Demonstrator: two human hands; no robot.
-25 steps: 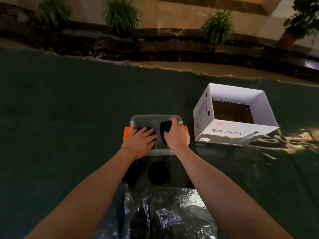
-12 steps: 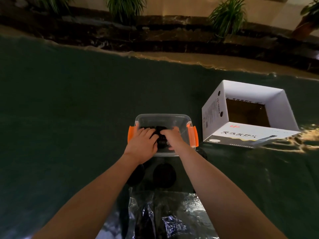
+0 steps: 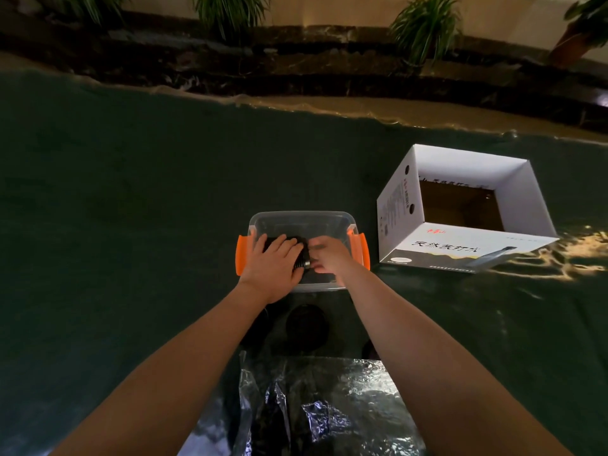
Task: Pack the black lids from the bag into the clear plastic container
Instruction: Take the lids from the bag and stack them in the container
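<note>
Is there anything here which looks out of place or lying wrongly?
Yes: the white cardboard box lies tipped on its side, its open mouth facing the camera. Also, several black lids lie loose on the dark cloth between the plastic bag and the clear container, in neither one.

The container (image 3: 301, 222) sits on the cloth-covered surface (image 3: 131, 209), in the middle, straight ahead of the person. Both hands reach into it: the left hand (image 3: 271, 263) lies over the lids (image 3: 301, 258) on its left side, and the right hand (image 3: 329, 258) is just beside it, on the right. The open box (image 3: 460, 248) stands near the container's right. Loose lids (image 3: 307, 327) lie between the container and the bag (image 3: 322, 406), which lies nearest the person, between the forearms. Plants (image 3: 424, 24) stand behind the surface's far edge.
</note>
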